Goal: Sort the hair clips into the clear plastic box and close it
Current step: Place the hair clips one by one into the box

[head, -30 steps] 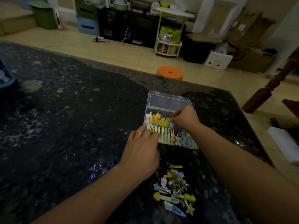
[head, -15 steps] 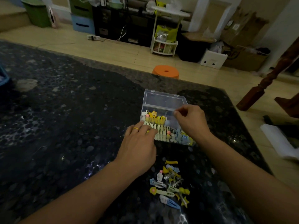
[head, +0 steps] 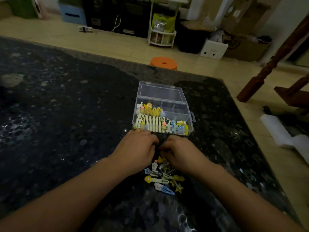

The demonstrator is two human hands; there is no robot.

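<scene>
The clear plastic box [head: 189, 113] stands open on the dark stone table [head: 66, 114], its lid [head: 160, 91] tilted back. Rows of yellow, cream and blue hair clips [head: 155, 123] fill its left and front compartments. A loose pile of hair clips [head: 163, 178] lies on the table just in front of the box. My left hand [head: 135, 151] and my right hand [head: 182, 153] are side by side over the far end of that pile. Their fingers curl down and meet in the middle. The fingertips are hidden, so I cannot see whether they hold a clip.
The table's far edge runs just behind the box, and its right edge slants past my right arm. An orange stool [head: 163, 63] stands on the floor beyond. A wooden post [head: 260, 77] and white foam pieces [head: 284, 134] are at the right.
Both hands have drawn back from the box to the loose pile. The left hand let go of the box's front edge, and the right hand left the compartments.
</scene>
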